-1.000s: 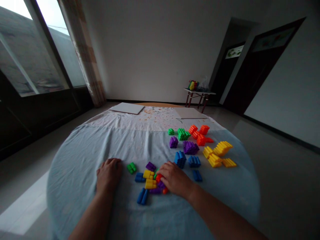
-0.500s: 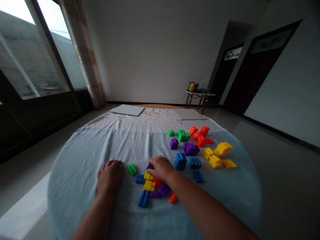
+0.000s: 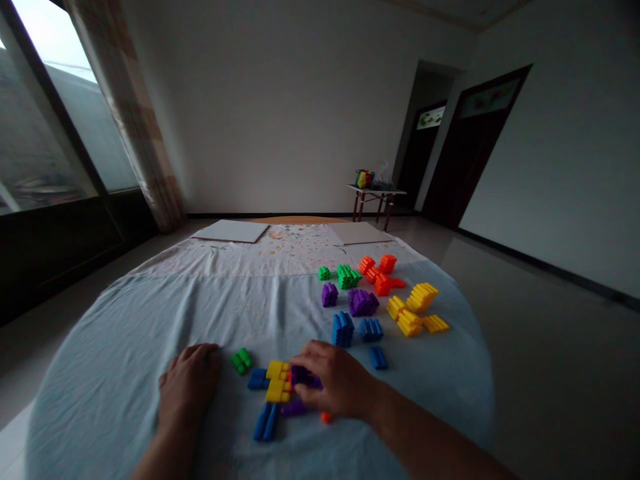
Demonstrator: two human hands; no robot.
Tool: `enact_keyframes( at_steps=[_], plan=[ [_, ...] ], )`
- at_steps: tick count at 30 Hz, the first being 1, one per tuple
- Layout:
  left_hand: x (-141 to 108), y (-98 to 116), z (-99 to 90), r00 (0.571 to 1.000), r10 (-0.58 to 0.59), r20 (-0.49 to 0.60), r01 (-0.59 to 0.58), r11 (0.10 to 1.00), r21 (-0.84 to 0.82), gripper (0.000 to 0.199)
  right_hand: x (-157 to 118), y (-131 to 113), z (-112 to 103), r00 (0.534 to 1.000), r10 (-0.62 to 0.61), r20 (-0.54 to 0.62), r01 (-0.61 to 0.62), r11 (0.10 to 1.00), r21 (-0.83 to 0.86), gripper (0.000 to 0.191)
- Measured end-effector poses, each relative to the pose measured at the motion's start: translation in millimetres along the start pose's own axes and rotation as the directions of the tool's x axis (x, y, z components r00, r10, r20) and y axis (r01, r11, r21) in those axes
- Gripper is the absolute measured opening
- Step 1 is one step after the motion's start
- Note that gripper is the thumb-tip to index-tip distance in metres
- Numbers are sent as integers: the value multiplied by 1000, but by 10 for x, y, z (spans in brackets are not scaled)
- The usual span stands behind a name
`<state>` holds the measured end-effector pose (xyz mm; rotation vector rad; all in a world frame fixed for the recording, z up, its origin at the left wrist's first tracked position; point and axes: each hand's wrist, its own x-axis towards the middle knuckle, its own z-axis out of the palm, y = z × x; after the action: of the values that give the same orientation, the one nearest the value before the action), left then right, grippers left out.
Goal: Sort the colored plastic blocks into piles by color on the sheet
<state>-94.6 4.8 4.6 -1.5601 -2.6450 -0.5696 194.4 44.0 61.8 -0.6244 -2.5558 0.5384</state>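
Note:
My right hand (image 3: pixel 333 379) has its thumb and fingers around a purple block (image 3: pixel 304 377), over a loose group of blocks near the front of the table. Beside it lie yellow blocks (image 3: pixel 277 381), a blue block (image 3: pixel 258 379), a longer blue pair (image 3: pixel 266 421), a purple block (image 3: pixel 294 408) and a bit of orange (image 3: pixel 326 417). My left hand (image 3: pixel 189 380) rests on the cloth with nothing visible in it, its fingers partly spread. Between the hands is a green block (image 3: pixel 242 361). My right hand hides part of the group.
Sorted stacks stand on the right: green (image 3: pixel 349 276), orange (image 3: pixel 383 273), purple (image 3: pixel 363 302), blue (image 3: pixel 343 329) and yellow (image 3: pixel 411 313). Two flat boards (image 3: pixel 233 231) lie at the far edge of the cloth-covered table (image 3: pixel 125 320). Behind is a small side table (image 3: pixel 375 191).
My right hand has moved down over the group and now has the purple block between its fingers. The camera view has turned slightly right and up. My left hand stays on the cloth.

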Motion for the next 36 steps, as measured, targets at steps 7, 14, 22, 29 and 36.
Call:
enact_keyframes(
  at_steps=[7, 14, 22, 29, 36],
  plan=[
    [-26, 29, -7, 1000, 5, -21, -5, 1000, -15, 45, -599, 273, -237, 994, 19, 111, -10, 997, -81, 34],
    [-38, 59, -29, 999, -27, 25, 26, 1000, 14, 47, -819, 376, -228, 987, 105, 124, -93, 991, -95, 40],
    [-4, 23, -36, 999, 1, 32, -1, 1000, 15, 50, -772, 297, -188, 947, 317, 59, -302, 935, -185, 34],
    [90, -179, 138, 1000, 30, -4, -30, 999, 13, 47, -752, 429, -457, 965, 260, -47, -263, 963, -68, 50],
    [181, -354, 300, 999, 41, -29, -39, 998, 54, 44, -638, 1079, -1039, 891, 340, -300, -377, 923, -74, 52]
  ],
)
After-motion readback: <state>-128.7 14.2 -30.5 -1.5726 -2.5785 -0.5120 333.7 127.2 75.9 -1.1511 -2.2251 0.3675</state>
